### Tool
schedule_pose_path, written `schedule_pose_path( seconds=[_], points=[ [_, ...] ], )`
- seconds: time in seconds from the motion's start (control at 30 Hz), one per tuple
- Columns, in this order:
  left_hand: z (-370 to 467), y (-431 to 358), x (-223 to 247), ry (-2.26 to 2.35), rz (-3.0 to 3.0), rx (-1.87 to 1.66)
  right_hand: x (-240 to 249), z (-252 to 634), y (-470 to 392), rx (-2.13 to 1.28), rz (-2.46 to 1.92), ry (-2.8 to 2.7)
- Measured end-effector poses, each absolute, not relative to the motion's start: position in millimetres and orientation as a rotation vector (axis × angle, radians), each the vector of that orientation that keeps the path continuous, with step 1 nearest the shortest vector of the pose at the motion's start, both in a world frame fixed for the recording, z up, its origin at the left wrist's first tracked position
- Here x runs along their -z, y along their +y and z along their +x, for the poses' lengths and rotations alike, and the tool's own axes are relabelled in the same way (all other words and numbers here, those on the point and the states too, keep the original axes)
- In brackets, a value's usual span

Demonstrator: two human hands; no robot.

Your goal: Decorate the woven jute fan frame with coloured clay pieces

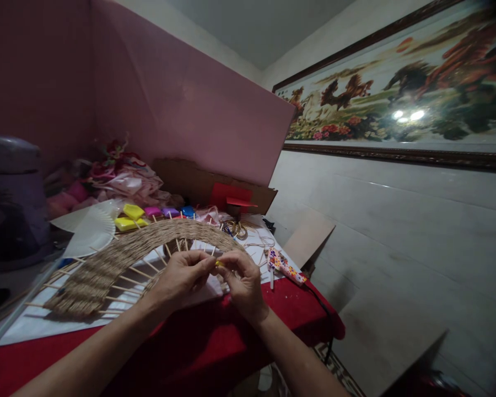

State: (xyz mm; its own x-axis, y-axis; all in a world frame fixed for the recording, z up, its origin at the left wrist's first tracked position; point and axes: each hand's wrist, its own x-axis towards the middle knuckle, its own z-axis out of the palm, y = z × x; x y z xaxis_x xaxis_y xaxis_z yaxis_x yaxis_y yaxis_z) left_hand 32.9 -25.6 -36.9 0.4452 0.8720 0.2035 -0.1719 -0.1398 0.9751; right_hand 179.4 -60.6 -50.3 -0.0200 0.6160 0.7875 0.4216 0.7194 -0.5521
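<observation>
My left hand [182,278] and my right hand [246,284] meet fingertip to fingertip above the front of the table. Between their pinched fingers shows a small yellow piece [219,263], soft-looking and mostly covered; its exact kind is too small to tell. Just behind the hands lies a curved woven band of brown twine [149,242], with thin wooden sticks [136,278] poking out along both edges. My left wrist overlaps the near side of this arch. White paper or cloth [33,328] lies beneath it.
Yellow packets [128,223], a purple packet [171,212] and a blue packet [187,211] lie behind the arch. A flowered glue gun [285,267] with a black cord rests at the right. White fan-shaped pieces [89,231] lie left. Red cloth [182,353] covers the table.
</observation>
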Motion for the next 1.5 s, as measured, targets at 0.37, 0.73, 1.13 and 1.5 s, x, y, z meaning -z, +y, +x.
schedule_pose_path(
  seconds=[0.37,0.73,1.13,1.5],
  points=[
    [34,-28,32,0.752,1.446,-0.993,49,178,-62,-0.033,-0.842,-1.680],
    [34,-26,26,0.835,1.306,-1.125,49,179,-61,-0.487,-0.809,-1.408],
    [35,-24,31,0.632,1.138,-1.091,54,185,-47,-0.770,-0.744,-1.249],
    [33,-31,20,0.535,0.922,-1.040,50,179,-51,-0.742,-0.805,-1.227]
  ],
)
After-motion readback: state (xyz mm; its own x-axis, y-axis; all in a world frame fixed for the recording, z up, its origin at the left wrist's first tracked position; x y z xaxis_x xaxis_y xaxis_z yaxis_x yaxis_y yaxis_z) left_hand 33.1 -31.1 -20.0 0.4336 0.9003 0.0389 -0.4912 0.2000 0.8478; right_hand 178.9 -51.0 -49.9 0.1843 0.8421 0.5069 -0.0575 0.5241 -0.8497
